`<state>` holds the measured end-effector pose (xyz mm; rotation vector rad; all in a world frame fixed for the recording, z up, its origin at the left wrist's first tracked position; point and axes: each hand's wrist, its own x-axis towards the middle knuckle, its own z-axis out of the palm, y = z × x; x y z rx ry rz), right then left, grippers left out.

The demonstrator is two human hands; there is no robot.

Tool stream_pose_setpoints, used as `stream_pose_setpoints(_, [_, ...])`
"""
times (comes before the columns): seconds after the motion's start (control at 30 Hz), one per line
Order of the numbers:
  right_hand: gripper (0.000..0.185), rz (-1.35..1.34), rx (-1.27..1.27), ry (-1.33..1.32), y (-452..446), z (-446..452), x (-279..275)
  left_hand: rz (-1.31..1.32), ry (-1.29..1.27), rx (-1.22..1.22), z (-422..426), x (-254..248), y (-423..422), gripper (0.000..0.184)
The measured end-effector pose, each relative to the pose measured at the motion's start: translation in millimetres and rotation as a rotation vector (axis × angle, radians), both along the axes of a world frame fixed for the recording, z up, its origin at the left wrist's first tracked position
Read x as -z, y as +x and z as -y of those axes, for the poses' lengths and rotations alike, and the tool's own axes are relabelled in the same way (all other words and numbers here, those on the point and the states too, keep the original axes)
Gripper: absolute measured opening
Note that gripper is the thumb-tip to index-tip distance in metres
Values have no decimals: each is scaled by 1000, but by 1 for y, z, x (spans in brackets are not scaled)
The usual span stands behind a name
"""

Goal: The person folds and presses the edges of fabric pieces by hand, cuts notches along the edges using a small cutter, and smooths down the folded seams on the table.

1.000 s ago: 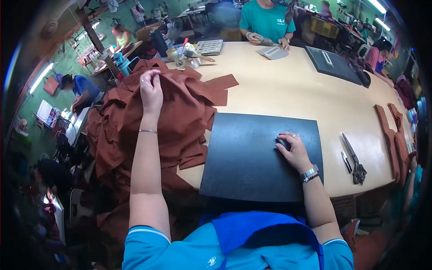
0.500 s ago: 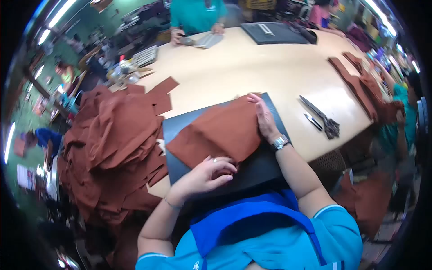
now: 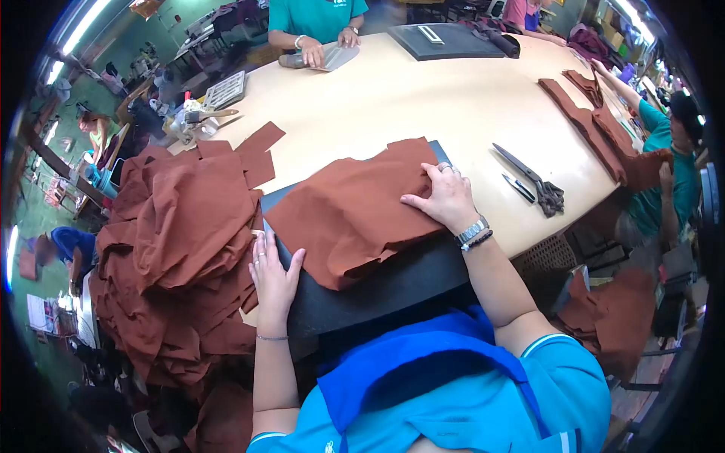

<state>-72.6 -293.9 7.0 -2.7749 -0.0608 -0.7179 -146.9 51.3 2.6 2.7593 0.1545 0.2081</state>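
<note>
A piece of brown fabric (image 3: pixel 355 204) lies rumpled on a dark board (image 3: pixel 347 309) in front of me, its near edge slightly raised. My right hand (image 3: pixel 449 200) rests on the fabric's right side, thumb and fingers apart. At the board's left edge is my left hand (image 3: pixel 273 278), fingers stretched and spread, beside the fabric's left corner. A large heap of brown fabric pieces (image 3: pixel 189 226) lies just left of that hand.
Shears (image 3: pixel 529 174) and small thread snips (image 3: pixel 519 187) lie on the pale table (image 3: pixel 340 113) to the right. Brown strips (image 3: pixel 585 132) lie near a co-worker at right. Across the table, another person's hands (image 3: pixel 313 51) touch a grey sheet. Brushes (image 3: pixel 208 115) sit far left.
My left hand has moved left from the fabric's near edge to the board's left edge, and its fingers have spread. My right hand has turned inward over the fabric, which lies more spread out.
</note>
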Motion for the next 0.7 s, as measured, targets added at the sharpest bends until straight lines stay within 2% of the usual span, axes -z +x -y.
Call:
stream_pose_setpoints(0.1, [50, -328, -100, 283, 7, 8, 0, 1, 49, 20, 9, -7, 2, 59])
stream_pose_setpoints(0.2, [39, -191, -109, 92, 5, 10, 9, 92, 6, 129, 5, 0, 3, 41])
stream_pose_setpoints(0.23, [35, -174, -135, 160, 3, 10, 8, 128, -32, 173, 2, 4, 2, 34])
stream_pose_setpoints(0.3, [26, -148, -191, 295, -3, 10, 0, 146, -586, 146, 2, 8, -5, 30])
stream_pose_setpoints(0.33, [22, -8, -244, 340, -5, 10, -4, 152, -862, 129, 4, 7, -8, 28])
stream_pose_setpoints(0.37, [18, 132, -297, 386, -7, 9, -8, 385, -962, 87, 15, 8, -12, 19])
stream_pose_setpoints(0.4, [14, 272, -349, 433, -11, 6, -16, 437, -1002, 65, 20, -3, -18, 19])
stream_pose_setpoints(0.47, [12, 387, -397, 495, -27, 1, -46, 550, -1045, -113, 18, -2, -21, 21])
stream_pose_setpoints(0.5, [13, 375, -427, 554, -35, 2, -54, 631, -1079, -41, 14, -5, -22, 25])
stream_pose_setpoints(0.53, [13, 366, -458, 612, -45, 3, -63, 687, -866, -135, 14, -19, -31, 31])
stream_pose_setpoints(0.57, [13, 410, -440, 551, -55, 6, -69, 742, -631, -237, -10, 0, -39, 35])
stream_pose_setpoints(0.63, [12, 579, -478, 498, -69, 4, -95, 1001, 129, -355, -36, -11, -48, 43])
stream_pose_setpoints(0.7, [12, 622, -477, 587, -80, 2, -122, 1202, 384, -459, -35, -89, -63, 46])
